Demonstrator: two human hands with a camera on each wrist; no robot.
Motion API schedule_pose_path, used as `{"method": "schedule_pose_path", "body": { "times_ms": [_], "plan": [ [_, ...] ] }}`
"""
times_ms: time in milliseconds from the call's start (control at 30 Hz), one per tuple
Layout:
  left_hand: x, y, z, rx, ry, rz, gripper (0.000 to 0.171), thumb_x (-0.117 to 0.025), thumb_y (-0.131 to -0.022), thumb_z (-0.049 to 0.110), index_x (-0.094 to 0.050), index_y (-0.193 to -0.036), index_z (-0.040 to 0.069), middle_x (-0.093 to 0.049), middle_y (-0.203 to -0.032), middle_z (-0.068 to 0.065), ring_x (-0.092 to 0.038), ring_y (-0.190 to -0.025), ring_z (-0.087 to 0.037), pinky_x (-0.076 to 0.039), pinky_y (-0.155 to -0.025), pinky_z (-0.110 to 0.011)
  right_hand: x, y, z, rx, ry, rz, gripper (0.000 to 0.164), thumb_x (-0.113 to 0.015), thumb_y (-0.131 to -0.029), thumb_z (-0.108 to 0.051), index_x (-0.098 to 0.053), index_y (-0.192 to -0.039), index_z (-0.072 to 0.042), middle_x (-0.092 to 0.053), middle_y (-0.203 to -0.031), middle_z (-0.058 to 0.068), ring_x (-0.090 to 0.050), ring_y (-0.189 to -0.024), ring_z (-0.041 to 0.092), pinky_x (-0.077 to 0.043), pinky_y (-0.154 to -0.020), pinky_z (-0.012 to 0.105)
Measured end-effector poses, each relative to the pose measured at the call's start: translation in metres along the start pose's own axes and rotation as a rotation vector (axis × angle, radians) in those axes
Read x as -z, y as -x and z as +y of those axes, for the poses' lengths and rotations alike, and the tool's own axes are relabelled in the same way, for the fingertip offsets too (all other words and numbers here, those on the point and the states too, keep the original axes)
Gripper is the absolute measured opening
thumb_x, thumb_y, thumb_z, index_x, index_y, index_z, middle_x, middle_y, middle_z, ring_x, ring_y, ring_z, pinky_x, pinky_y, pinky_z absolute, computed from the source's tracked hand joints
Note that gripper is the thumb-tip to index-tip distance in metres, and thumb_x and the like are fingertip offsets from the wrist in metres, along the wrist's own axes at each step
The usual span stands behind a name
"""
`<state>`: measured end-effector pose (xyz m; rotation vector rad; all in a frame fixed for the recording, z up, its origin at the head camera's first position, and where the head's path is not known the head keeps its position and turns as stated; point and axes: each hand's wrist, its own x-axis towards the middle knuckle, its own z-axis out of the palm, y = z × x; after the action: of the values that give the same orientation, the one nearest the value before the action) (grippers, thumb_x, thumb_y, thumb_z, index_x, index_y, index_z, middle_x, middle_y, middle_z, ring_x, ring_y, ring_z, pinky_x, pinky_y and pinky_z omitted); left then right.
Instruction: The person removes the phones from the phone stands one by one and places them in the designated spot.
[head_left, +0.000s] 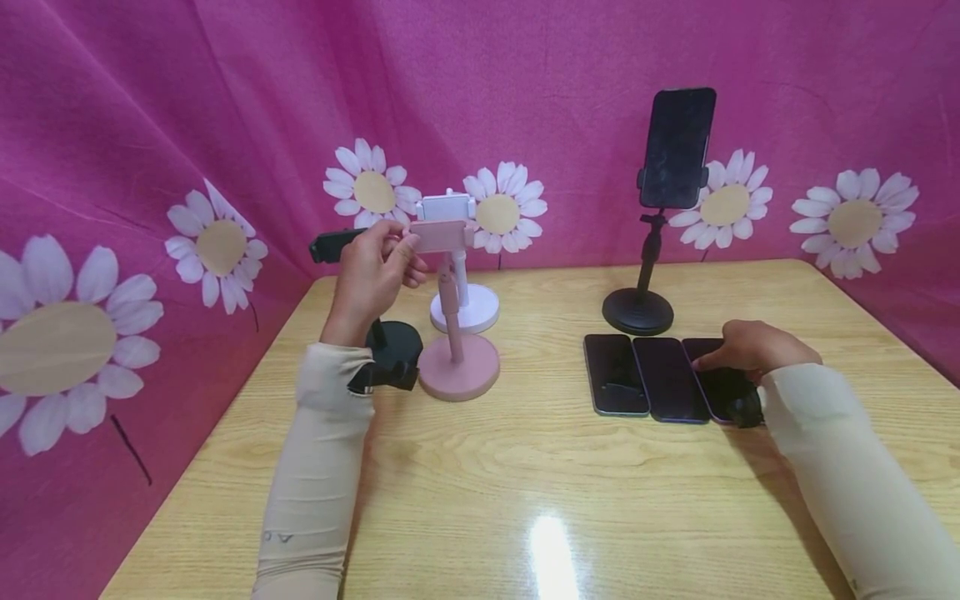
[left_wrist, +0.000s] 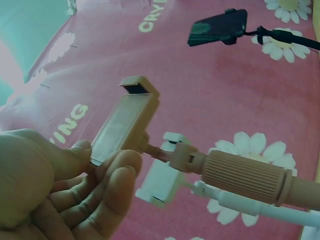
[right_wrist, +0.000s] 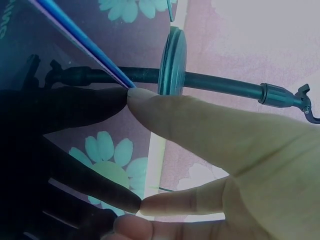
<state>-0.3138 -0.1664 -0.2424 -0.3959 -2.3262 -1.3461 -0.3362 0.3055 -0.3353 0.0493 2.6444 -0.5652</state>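
My left hand [head_left: 375, 267] pinches the end of the clamp [left_wrist: 122, 125] on a pink phone stand [head_left: 459, 367] between thumb and fingers. That clamp is tilted and holds no phone. Just behind stands a white phone stand [head_left: 487, 308], its holder also without a phone. Over at the right, my right hand [head_left: 765, 346] lies across the far part of a dark smartphone [head_left: 716, 383], the rightmost of three in a row. Its thumb [right_wrist: 142, 97] touches the phone's left edge, and the fingertips [right_wrist: 150, 205] meet the glossy surface. Sleeve and hand hide that phone's right side.
Left of the pink stand is a black phone stand [head_left: 401, 337], partly behind my left hand. Two more smartphones [head_left: 617, 375] lie flat on the wooden table [head_left: 480, 483]. Behind them, another black stand [head_left: 637, 312] holds an upright smartphone [head_left: 678, 150]. A pink flowered cloth [head_left: 570, 75] hangs around the table.
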Motion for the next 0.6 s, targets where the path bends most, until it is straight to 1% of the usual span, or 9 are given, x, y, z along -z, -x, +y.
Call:
{"method": "schedule_pose_path", "body": {
  "times_ms": [133,267,400,500,600],
  "plan": [
    [-0.0035,-0.0019,-0.0057,-0.021,-0.005,0.057,0.033,-0.059,-0.096,0.021,-0.056,-0.12,0.0,-0.069,-0.085,-0.017,-0.07,-0.069,-0.022,-0.056,-0.062,-0.024,0.0001,-0.0004,0.0004,-0.003,-0.015,-0.004,0.082,-0.074,-0.079,-0.048,-0.042,-0.118,0.016,-0.055,-0.095,0.024,-0.056,-0.081,0.035,-0.051,-0.064,0.038],
    [-0.0067,-0.0032,-0.0069,-0.036,-0.017,0.096,0.032,-0.059,-0.096,0.021,-0.056,-0.119,-0.001,-0.069,-0.085,-0.016,-0.07,-0.07,-0.021,-0.056,-0.064,-0.024,0.0007,-0.0008,0.0007,-0.004,-0.013,-0.005,0.083,-0.074,-0.079,-0.049,-0.042,-0.118,0.016,-0.055,-0.095,0.025,-0.056,-0.081,0.036,-0.051,-0.063,0.038],
    [-0.007,-0.0035,-0.0072,-0.073,-0.039,0.13,0.03,-0.059,-0.096,0.02,-0.058,-0.115,-0.002,-0.069,-0.084,-0.016,-0.07,-0.07,-0.022,-0.056,-0.064,-0.025,0.0004,-0.0018,0.0009,0.007,-0.015,-0.019,0.082,-0.073,-0.08,-0.049,-0.042,-0.118,0.016,-0.056,-0.093,0.023,-0.057,-0.08,0.033,-0.051,-0.063,0.037],
    [-0.0057,-0.0034,-0.0076,-0.086,-0.057,0.137,0.03,-0.059,-0.095,0.019,-0.058,-0.115,-0.003,-0.07,-0.084,-0.017,-0.071,-0.07,-0.023,-0.056,-0.064,-0.025,0.0001,-0.0022,0.0011,0.009,-0.025,-0.028,0.081,-0.073,-0.08,-0.049,-0.042,-0.118,0.016,-0.056,-0.093,0.021,-0.058,-0.079,0.032,-0.051,-0.063,0.036],
    [-0.0049,-0.0035,-0.0074,-0.066,-0.065,0.126,0.031,-0.059,-0.096,0.02,-0.058,-0.117,-0.002,-0.07,-0.085,-0.016,-0.071,-0.071,-0.023,-0.057,-0.065,-0.025,-0.0002,-0.0019,0.001,0.01,-0.024,-0.027,0.081,-0.073,-0.08,-0.048,-0.042,-0.118,0.017,-0.056,-0.092,0.021,-0.058,-0.08,0.032,-0.051,-0.063,0.036]
  ]
}}
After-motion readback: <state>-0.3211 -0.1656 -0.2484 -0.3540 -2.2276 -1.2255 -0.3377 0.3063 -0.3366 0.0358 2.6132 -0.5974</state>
